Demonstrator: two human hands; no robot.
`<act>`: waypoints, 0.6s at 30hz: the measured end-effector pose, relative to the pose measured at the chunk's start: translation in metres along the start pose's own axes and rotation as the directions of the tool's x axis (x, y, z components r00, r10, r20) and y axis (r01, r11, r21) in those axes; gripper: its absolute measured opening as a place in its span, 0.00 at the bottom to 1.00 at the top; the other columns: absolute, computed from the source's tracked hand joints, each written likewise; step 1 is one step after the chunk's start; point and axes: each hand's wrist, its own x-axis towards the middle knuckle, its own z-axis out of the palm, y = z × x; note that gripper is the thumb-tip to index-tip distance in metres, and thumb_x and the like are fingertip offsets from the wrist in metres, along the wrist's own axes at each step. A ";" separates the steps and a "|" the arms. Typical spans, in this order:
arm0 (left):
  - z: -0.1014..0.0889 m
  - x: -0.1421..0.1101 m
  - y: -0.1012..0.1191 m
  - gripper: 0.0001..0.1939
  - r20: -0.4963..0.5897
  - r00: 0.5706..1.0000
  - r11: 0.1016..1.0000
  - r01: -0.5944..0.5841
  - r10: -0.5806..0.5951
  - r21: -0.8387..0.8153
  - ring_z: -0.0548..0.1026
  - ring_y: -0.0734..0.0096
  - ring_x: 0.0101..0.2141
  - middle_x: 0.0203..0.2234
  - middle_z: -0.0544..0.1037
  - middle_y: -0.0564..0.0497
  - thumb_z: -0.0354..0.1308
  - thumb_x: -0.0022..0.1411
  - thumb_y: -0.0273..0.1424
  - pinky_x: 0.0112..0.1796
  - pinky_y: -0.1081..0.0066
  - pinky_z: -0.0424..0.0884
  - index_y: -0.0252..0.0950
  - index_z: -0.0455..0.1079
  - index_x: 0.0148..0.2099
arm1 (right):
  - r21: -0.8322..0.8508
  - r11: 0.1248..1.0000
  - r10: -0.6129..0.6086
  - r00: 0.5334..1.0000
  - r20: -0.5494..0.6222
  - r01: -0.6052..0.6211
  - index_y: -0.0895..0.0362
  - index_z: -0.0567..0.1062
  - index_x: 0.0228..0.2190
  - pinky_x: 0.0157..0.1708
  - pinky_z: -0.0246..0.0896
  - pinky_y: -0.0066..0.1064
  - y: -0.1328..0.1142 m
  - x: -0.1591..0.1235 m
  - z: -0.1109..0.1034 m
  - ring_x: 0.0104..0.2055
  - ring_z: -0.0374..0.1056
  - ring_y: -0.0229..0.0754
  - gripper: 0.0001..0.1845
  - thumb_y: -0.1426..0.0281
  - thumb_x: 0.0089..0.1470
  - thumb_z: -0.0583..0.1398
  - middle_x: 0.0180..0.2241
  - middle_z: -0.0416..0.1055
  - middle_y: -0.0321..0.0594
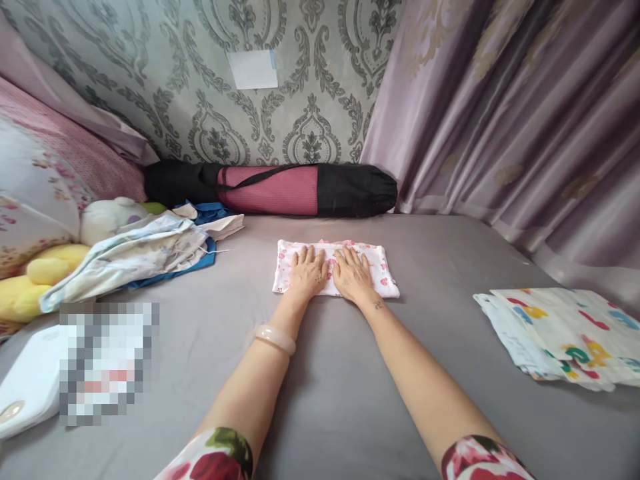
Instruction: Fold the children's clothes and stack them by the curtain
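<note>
A white cloth with pink and red prints [384, 272], folded into a flat rectangle, lies on the grey bed sheet [330, 387]. My left hand [307, 272] rests flat on its left half, fingers stretched away from me. On the right half lies my right hand [353, 272], palm down with its fingers slightly spread. Both hands touch the top of the cloth and hold nothing. The parts of the cloth beneath the palms are hidden.
A pink and black rolled bag [270, 190] lies along the wall. At left are crumpled clothes [150, 250], a yellow plush toy [50, 273], a white device [35, 373] and a blurred item [113, 363]. Folded printed cloths [565, 333] lie at right, near the curtain [465, 113].
</note>
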 end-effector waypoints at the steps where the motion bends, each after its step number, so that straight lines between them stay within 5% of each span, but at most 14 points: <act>1: 0.000 0.000 -0.001 0.27 0.003 1.000 1.000 0.015 -0.015 -0.002 0.55 0.51 0.64 0.64 0.60 0.41 0.38 0.70 0.42 0.62 0.52 0.50 0.37 0.60 0.65 | -0.003 1.000 0.024 1.000 -0.003 -0.024 0.60 0.61 0.62 0.65 0.33 0.47 0.003 0.000 -0.001 0.68 0.45 0.50 0.28 0.67 0.64 0.44 0.66 0.52 0.46; 10: -0.005 -0.001 -0.021 0.31 0.050 0.990 0.990 0.136 -0.134 -0.032 0.53 0.51 0.65 0.65 0.56 0.36 0.38 0.69 0.43 0.62 0.54 0.50 0.29 0.57 0.66 | -0.003 0.982 0.191 0.981 0.038 -0.191 0.65 0.56 0.64 0.66 0.35 0.42 0.034 -0.004 -0.009 0.68 0.43 0.49 0.30 0.65 0.65 0.43 0.67 0.50 0.47; 18: -0.013 -0.003 -0.041 0.29 0.068 0.985 0.985 0.160 -0.156 -0.056 0.55 0.53 0.64 0.64 0.59 0.38 0.38 0.69 0.43 0.61 0.53 0.52 0.31 0.60 0.63 | -0.039 0.975 0.222 0.972 0.076 -0.220 0.66 0.54 0.65 0.67 0.32 0.43 0.052 -0.006 -0.011 0.69 0.40 0.47 0.33 0.61 0.66 0.39 0.67 0.47 0.47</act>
